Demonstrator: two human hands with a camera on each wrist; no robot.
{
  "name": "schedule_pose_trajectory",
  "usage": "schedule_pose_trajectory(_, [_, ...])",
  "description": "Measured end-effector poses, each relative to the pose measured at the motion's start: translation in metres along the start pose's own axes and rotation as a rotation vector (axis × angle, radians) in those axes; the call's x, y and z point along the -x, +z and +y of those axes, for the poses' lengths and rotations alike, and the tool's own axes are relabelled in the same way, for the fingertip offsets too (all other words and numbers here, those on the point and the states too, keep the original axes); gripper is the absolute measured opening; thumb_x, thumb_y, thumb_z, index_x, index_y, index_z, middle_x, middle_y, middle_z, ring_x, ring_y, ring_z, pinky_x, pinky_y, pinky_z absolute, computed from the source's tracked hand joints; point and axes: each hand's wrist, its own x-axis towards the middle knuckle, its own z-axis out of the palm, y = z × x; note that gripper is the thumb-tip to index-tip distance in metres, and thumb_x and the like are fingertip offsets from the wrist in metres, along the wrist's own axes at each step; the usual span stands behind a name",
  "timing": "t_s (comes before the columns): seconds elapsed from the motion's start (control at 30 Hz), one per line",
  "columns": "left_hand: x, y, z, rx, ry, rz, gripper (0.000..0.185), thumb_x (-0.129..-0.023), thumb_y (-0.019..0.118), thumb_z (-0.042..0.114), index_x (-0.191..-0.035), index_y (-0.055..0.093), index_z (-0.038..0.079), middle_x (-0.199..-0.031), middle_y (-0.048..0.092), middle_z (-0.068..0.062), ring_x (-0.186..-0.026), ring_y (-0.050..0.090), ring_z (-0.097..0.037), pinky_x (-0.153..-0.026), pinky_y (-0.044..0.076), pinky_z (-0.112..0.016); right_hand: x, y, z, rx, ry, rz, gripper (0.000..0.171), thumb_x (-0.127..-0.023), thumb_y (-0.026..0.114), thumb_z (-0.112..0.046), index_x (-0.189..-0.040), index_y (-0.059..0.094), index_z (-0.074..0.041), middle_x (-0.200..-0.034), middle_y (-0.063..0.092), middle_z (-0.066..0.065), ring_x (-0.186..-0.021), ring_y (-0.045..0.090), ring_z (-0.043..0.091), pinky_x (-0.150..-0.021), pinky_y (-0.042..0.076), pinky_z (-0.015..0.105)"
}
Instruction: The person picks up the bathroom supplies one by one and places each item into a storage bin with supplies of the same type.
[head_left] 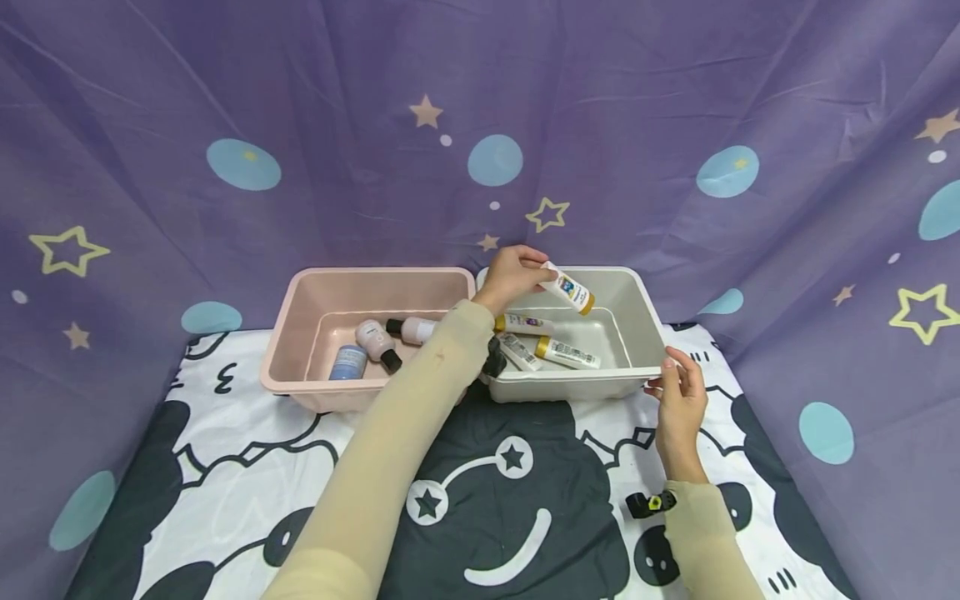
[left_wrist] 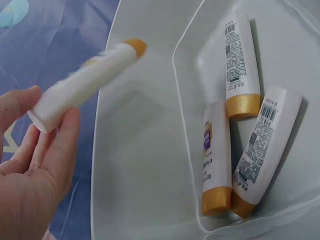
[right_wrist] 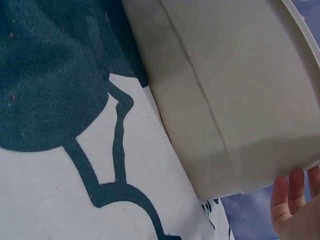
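My left hand (head_left: 516,279) pinches a white squeeze tube (head_left: 570,289) with a gold cap by its flat end, above the back of the off-white bin (head_left: 573,386). In the left wrist view the tube (left_wrist: 82,82) tilts, its cap pointing away from the fingers. Inside that bin lie three similar tubes: one with its barcode up (left_wrist: 242,60), one beside it with a purple label mark (left_wrist: 216,155), and a slanted one (left_wrist: 267,145). My right hand (head_left: 681,408) grips the bin's front right corner, fingertips (right_wrist: 296,182) at the underside of the rim.
A pink bin (head_left: 288,333) stands directly left of the off-white one. It holds a blue bottle (head_left: 348,363) and pink bottles (head_left: 372,335) with black caps; my left forearm hides part of it. A purple curtain (head_left: 360,167) hangs behind, and a patterned cloth (head_left: 525,500) lies underneath.
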Motion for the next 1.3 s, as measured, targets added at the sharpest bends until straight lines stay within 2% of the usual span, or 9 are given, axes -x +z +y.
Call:
schedule_pose_trajectory(0.2, [-0.001,-0.005,-0.008,-0.086,-0.005,0.029,0.033,-0.087,0.076,0.003,-0.118,0.067,-0.005,-0.103,0.072,-0.013,-0.091,0.07,-0.029,-0.081,0.058,-0.038,0.0,0.001,0.002,0.035,0.015,0.003,0.03,-0.101,0.063,-0.018,-0.128,0.065,-0.007,-0.098,0.063,0.014,-0.074,0.061,0.02,-0.063,0.057,0.026])
schedule_pose_trajectory(0.3, [-0.001,-0.005,-0.009,-0.098,0.001,0.036,0.035,-0.087,0.075,0.005,-0.12,0.066,-0.005,-0.102,0.072,-0.012,-0.094,0.069,-0.033,-0.079,0.059,-0.034,-0.001,0.001,0.002,0.048,0.016,0.005,0.03,-0.101,0.063,-0.019,-0.128,0.065,-0.008,-0.099,0.063,0.014,-0.075,0.062,0.021,-0.063,0.057,0.026])
schedule_pose_trajectory(0.5, [-0.001,-0.005,-0.005,-0.089,0.006,0.039,0.037,-0.088,0.076,0.012,-0.121,0.066,-0.004,-0.103,0.071,-0.01,-0.095,0.068,-0.029,-0.081,0.059,-0.038,-0.004,0.001,0.003,0.047,0.012,0.008,0.031,-0.101,0.063,-0.02,-0.129,0.065,-0.007,-0.1,0.062,0.019,-0.075,0.061,0.023,-0.063,0.057,0.025])
schedule_pose_trajectory(0.63, [-0.001,-0.008,-0.003,-0.069,-0.016,0.041,0.038,-0.09,0.076,0.013,-0.122,0.066,-0.003,-0.104,0.071,-0.009,-0.093,0.068,-0.024,-0.081,0.059,-0.036,-0.006,0.001,0.004,0.048,0.023,0.009,0.031,-0.101,0.064,-0.021,-0.128,0.065,-0.008,-0.1,0.062,0.018,-0.074,0.062,0.022,-0.063,0.057,0.026])
schedule_pose_trajectory(0.8, [-0.001,-0.016,-0.002,-0.027,-0.031,0.062,0.039,-0.089,0.077,0.014,-0.122,0.066,-0.003,-0.105,0.07,-0.011,-0.105,0.065,-0.034,-0.078,0.059,-0.031,-0.01,0.005,0.005,0.055,0.031,-0.011,0.032,-0.101,0.064,-0.023,-0.129,0.065,-0.008,-0.098,0.063,0.013,-0.075,0.062,0.021,-0.065,0.058,0.027])
schedule_pose_trajectory(0.9, [0.001,-0.021,-0.002,-0.026,-0.023,0.068,0.04,-0.089,0.077,0.013,-0.123,0.065,-0.004,-0.106,0.07,-0.012,-0.107,0.065,-0.034,-0.076,0.059,-0.03,-0.011,0.007,0.004,0.066,0.039,-0.018,0.033,-0.101,0.063,-0.022,-0.13,0.064,-0.008,-0.099,0.063,0.012,-0.076,0.062,0.02,-0.066,0.058,0.026])
schedule_pose_trajectory(1.1, [0.01,-0.029,0.002,-0.03,-0.013,0.052,0.04,-0.091,0.076,0.014,-0.125,0.064,-0.003,-0.108,0.069,-0.01,-0.099,0.067,-0.024,-0.079,0.059,-0.03,-0.016,0.009,0.003,0.061,0.044,-0.028,0.031,-0.101,0.064,-0.021,-0.129,0.065,-0.008,-0.095,0.063,0.008,-0.076,0.062,0.019,-0.066,0.057,0.024])
schedule_pose_trajectory(1.3, [0.016,-0.034,0.005,-0.048,0.028,0.053,0.033,-0.091,0.076,0.015,-0.12,0.067,0.001,-0.106,0.07,-0.009,-0.1,0.067,-0.026,-0.078,0.059,-0.03,-0.021,0.009,0.002,0.073,0.042,-0.026,0.031,-0.1,0.065,-0.021,-0.127,0.066,-0.007,-0.097,0.064,0.011,-0.077,0.062,0.019,-0.066,0.056,0.023])
